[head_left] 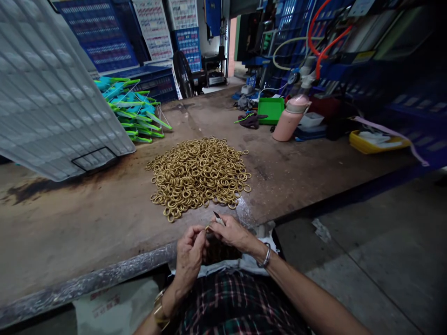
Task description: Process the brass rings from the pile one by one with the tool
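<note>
Two hands, left and right, meet at the desk edge in the head view, fingertips closed together on one ring. The right also holds a small pointed blade. Just beyond them, a heap of rings lies on the desk, right of a plastic crate.

They wear dark plaid clothing, a gold left wristband and silver right bangle.

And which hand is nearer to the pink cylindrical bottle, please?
Right: the right hand is on the near side of the pink bottle, to its left; the left hand is farther left.
</note>
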